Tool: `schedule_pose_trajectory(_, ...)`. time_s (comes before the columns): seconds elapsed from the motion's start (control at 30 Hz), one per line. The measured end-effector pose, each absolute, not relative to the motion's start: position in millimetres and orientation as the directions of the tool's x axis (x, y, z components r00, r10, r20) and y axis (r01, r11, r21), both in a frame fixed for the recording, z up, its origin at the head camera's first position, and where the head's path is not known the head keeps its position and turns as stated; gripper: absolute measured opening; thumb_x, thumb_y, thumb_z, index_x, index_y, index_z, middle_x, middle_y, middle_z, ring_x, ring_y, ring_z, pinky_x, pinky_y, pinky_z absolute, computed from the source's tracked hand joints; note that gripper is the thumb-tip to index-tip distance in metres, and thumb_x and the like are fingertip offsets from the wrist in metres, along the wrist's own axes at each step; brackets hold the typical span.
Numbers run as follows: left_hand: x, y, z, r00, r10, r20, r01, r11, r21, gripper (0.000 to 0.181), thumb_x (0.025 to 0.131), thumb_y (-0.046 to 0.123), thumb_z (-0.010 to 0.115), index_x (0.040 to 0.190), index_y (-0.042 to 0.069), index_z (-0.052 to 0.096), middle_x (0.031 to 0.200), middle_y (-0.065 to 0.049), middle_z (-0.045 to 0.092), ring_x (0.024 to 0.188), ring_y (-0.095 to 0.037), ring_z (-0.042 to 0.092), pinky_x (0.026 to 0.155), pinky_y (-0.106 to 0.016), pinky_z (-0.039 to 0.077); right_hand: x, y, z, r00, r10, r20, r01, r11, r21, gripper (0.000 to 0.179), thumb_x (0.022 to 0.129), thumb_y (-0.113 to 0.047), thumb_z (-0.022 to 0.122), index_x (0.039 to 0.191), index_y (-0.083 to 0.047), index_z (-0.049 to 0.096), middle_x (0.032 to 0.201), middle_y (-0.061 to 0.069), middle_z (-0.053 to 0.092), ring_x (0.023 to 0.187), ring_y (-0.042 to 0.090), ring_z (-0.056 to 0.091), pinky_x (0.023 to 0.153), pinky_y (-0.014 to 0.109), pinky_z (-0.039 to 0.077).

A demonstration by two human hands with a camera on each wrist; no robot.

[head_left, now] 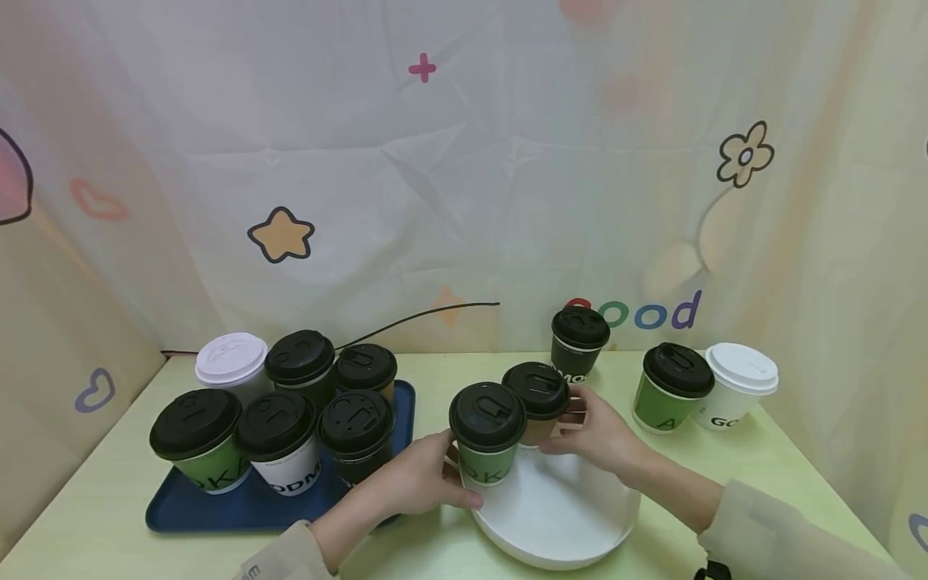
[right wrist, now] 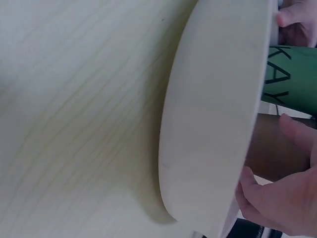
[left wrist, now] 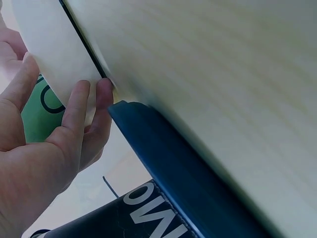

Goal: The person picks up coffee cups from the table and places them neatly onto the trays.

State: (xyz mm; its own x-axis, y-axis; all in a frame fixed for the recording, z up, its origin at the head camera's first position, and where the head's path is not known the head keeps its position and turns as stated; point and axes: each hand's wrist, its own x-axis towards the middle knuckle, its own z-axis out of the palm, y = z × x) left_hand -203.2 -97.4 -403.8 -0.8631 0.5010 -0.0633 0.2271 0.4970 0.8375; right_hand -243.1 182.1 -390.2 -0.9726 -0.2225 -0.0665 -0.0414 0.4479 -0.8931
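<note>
A green paper cup with a black lid stands upright at the left edge of a round white turntable. My left hand is at its left side, fingers relaxed and spread, thumb low by the cup's base and the white rim. Just behind and to the right is a brown paper cup, also black-lidded. My right hand holds it from the right, with the thumb in front and the fingers round the side. In the right wrist view, the thumb overlaps the brown cup.
At left, a blue tray holds several lidded cups, including a black cup close to my left wrist. Beyond the turntable stands another black cup. A green cup and a white cup are at right. A patterned curtain hangs behind.
</note>
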Motion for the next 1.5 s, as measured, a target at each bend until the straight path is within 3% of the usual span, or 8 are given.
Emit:
schedule_pose_trajectory(0.13,-203,-97,-403,-0.864,0.500,-0.063,0.230,0.502,0.834,0.075,0.078,0.018,0.093,0.139,0.004,0.052,0.110,-0.005,0.065,0.096,-0.021,0.065,0.082,-0.037,0.054,-238,194,-382,-0.985,-0.170,-0.028,-0.049,0.430,-0.901,0.072,0.083,0.000,0.082,0.143,0.009,0.043,0.130,0.025,0.057,0.115,0.035,0.061,0.092,0.038,0.055)
schedule_pose_trajectory(0.33,-202,-97,-402,-0.868,0.491,-0.073,0.222,0.515,0.828,0.075,0.078,0.019,0.093,0.139,0.002,0.052,0.110,-0.006,0.065,0.095,-0.020,0.064,0.082,-0.038,0.054,-231,218,-377,-0.997,0.082,0.003,0.026,0.344,-0.939,0.036,0.101,-0.008,0.065,0.130,0.007,0.049,0.113,0.011,0.061,0.090,0.006,0.059,0.074,0.022,0.054)
schedule_pose_trajectory(0.5,-202,-96,-401,-0.868,0.490,-0.080,0.215,0.515,0.830,0.074,0.078,0.018,0.093,0.138,0.001,0.052,0.112,-0.008,0.065,0.094,-0.020,0.064,0.082,-0.039,0.054,-226,235,-381,-0.963,0.268,-0.004,0.097,0.334,-0.938,0.034,0.102,-0.013,0.063,0.126,0.004,0.045,0.110,0.006,0.050,0.091,0.008,0.049,0.073,0.017,0.046)
schedule_pose_trajectory(0.63,-203,-96,-401,-0.866,0.494,-0.076,0.217,0.510,0.832,0.073,0.078,0.016,0.093,0.137,0.001,0.052,0.115,-0.008,0.065,0.097,-0.021,0.065,0.085,-0.040,0.054,-227,242,-385,-0.929,0.369,0.011,0.111,0.308,-0.945,0.042,0.099,-0.012,0.065,0.127,0.007,0.040,0.116,0.011,0.044,0.099,0.017,0.042,0.076,0.017,0.041)
schedule_pose_trajectory(1.0,-201,-95,-403,-0.862,0.502,-0.074,0.198,0.468,0.861,0.079,0.077,0.012,0.093,0.141,0.001,0.047,0.121,-0.010,0.064,0.105,-0.026,0.065,0.089,-0.041,0.054,-235,254,-400,-0.873,0.487,-0.001,0.164,0.292,-0.942,0.074,0.093,-0.015,0.074,0.137,0.012,0.022,0.121,0.019,0.031,0.108,0.027,0.032,0.087,0.037,0.035)
schedule_pose_trajectory(1.23,-201,-95,-403,-0.858,0.507,-0.078,0.204,0.476,0.855,0.078,0.078,0.014,0.093,0.141,0.002,0.048,0.121,-0.009,0.065,0.106,-0.025,0.064,0.090,-0.042,0.053,-245,263,-408,-0.871,0.490,-0.022,0.162,0.244,-0.956,0.093,0.091,-0.015,0.078,0.148,0.010,0.009,0.149,0.032,0.020,0.134,0.042,0.025,0.113,0.050,0.028)
schedule_pose_trajectory(1.37,-201,-95,-403,-0.859,0.506,-0.078,0.203,0.476,0.856,0.079,0.078,0.015,0.093,0.142,0.002,0.048,0.120,-0.009,0.065,0.105,-0.025,0.064,0.090,-0.041,0.053,-252,269,-411,-0.893,0.449,-0.033,0.142,0.211,-0.967,0.097,0.091,-0.013,0.079,0.152,0.008,0.007,0.155,0.030,0.021,0.140,0.039,0.027,0.117,0.049,0.027)
schedule_pose_trajectory(1.5,-201,-95,-402,-0.860,0.505,-0.077,0.202,0.476,0.856,0.079,0.078,0.016,0.093,0.142,0.002,0.048,0.118,-0.008,0.064,0.102,-0.023,0.064,0.088,-0.040,0.053,-260,274,-410,-0.911,0.411,-0.017,0.116,0.217,-0.969,0.092,0.089,-0.011,0.081,0.155,0.005,0.019,0.151,0.022,0.036,0.133,0.029,0.038,0.115,0.042,0.031)
